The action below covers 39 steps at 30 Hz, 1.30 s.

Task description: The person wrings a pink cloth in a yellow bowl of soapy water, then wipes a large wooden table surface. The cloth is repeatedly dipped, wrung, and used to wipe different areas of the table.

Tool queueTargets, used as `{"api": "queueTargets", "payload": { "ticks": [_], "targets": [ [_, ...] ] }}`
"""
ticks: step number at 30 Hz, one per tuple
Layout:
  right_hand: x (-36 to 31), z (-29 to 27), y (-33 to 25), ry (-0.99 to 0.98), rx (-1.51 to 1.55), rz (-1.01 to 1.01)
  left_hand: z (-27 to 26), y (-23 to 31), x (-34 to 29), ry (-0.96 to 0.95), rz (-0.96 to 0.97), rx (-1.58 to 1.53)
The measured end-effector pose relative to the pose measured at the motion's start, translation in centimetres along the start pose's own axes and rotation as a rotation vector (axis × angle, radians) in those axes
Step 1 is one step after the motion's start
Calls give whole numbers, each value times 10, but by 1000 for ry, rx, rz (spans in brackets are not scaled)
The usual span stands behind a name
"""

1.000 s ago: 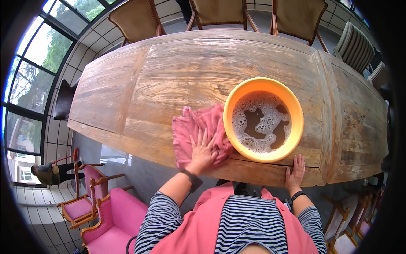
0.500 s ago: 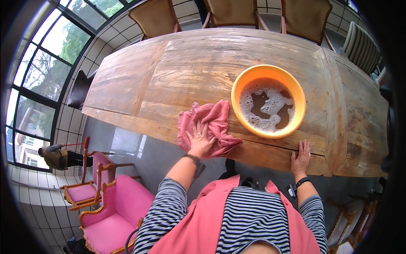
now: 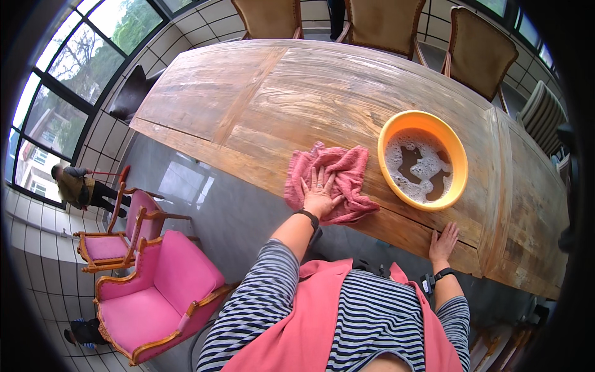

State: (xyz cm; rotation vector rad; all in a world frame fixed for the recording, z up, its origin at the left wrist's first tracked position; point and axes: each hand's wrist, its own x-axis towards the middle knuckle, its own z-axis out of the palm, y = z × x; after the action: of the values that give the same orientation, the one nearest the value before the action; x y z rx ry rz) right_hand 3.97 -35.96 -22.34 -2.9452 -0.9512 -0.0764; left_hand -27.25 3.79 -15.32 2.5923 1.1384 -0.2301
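A crumpled pink cloth (image 3: 351, 170) lies on the wooden table (image 3: 322, 93), close to its front edge. My left hand (image 3: 318, 197) presses flat on the cloth with its fingers spread. Just right of the cloth stands a yellow-orange basin (image 3: 458, 149) holding murky brown water (image 3: 409, 162) with white suds on top. My right hand (image 3: 442, 243) rests flat on the table's near edge, in front of the basin, with its fingers out and nothing in it.
Tan chairs (image 3: 383, 26) line the table's far side. Pink armchairs (image 3: 145, 310) stand on the grey floor at the left. Beyond them, another person (image 3: 77, 186) holds a red pole by the windows. Stacked chairs (image 3: 542, 115) are at the far right.
The view has turned, so the table, cloth and basin sit further right in the picture. My left hand stays flat on the cloth, and my right hand stays on the table edge.
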Motion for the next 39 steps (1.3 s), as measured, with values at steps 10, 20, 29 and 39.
{"api": "queueTargets", "payload": {
  "ticks": [10, 20, 29, 39],
  "targets": [
    [-27, -24, -108, -256, 43, 12, 0, -69, 8, 211, 218, -14],
    [-4, 14, -216, 109, -159, 347, -68, -308, 66, 199, -223, 142],
    [-10, -3, -232, 91, -255, 348, -111, -368, 146, 173, -839, 30],
    [-12, -8, -236, 124, -199, 331, -50, -111, 190, 304, 98, 113]
  ]
}}
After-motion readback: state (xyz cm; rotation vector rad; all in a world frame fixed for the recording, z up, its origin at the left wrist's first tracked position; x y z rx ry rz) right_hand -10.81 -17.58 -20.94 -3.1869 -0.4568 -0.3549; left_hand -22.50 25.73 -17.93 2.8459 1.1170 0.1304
